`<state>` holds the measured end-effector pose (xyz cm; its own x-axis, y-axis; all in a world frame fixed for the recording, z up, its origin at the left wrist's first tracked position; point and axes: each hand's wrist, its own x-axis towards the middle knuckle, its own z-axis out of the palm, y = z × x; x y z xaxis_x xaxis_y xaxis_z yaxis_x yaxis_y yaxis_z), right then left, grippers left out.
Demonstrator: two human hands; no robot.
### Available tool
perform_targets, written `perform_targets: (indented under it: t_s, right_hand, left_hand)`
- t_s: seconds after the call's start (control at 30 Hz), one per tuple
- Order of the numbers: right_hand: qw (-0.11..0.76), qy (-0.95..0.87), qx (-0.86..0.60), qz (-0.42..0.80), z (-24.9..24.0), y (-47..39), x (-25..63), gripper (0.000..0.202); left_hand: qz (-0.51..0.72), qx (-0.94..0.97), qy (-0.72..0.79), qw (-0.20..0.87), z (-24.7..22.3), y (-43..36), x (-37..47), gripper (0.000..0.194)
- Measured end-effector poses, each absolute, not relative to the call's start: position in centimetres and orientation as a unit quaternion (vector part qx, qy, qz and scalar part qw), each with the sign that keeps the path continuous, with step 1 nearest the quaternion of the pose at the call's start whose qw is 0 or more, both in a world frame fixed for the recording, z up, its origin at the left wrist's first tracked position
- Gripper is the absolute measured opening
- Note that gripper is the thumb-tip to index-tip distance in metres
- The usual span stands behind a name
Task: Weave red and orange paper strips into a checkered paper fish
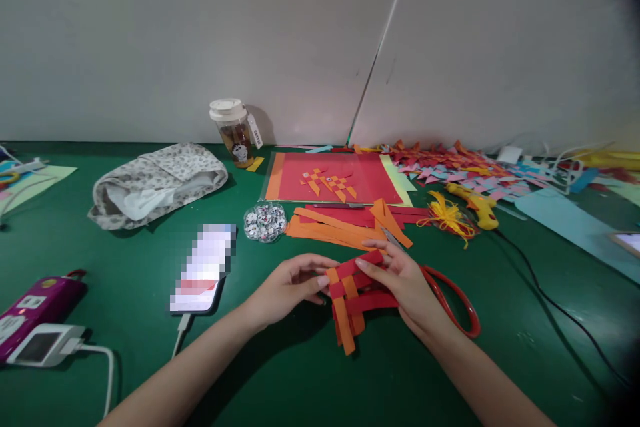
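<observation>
A woven piece of red and orange paper strips (342, 297) is held up between both hands over the green table. My left hand (295, 285) pinches its upper left corner between thumb and fingers. On the right side, my right hand (400, 280) grips the red strips, thumb on top. Scissors with red handles (463, 310) lie partly under my right hand. Just behind the hands are loose orange strips (325, 230) and red strips (410, 215). Farther back, two small woven fish (327, 183) rest on red sheets (370, 170).
Around the hands lie a phone (205, 270), a box of googly eyes (265, 222), a cloth bag (160, 183), a lidded cup (234, 133), yellow yarn (449, 217), a yellow glue gun (475, 205) with its cord, a purple power strip (43, 307) and a woven paper heap (445, 163).
</observation>
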<state>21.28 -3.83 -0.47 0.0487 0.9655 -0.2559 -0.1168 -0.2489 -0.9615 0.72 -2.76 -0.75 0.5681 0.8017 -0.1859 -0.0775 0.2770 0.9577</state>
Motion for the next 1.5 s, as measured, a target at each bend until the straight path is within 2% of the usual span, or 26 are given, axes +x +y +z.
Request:
perform_targets:
  t_s: [0.63,1.07,1.33,1.5]
  right_hand:
    - [0.455,-0.469,-0.559,0.511,-0.4,-3.8,21.6,0.044]
    - [0.412,-0.529,-0.544,0.505,-0.9,-3.8,22.1,0.037]
    - [0.413,-0.579,-0.569,0.414,-1.0,-3.8,21.9,0.028]
    - [0.391,-0.607,-0.555,0.413,-0.1,-4.2,21.3,0.020]
  left_hand:
    - [0.309,0.490,0.410,0.704,-1.4,-2.8,1.0,0.036]
    - [0.319,0.512,0.401,0.689,-1.7,-2.8,1.0,0.030]
    - [0.312,0.489,0.423,0.697,-1.4,-3.1,1.4,0.039]
    - [0.311,0.515,0.448,0.661,-1.8,-3.2,1.5,0.027]
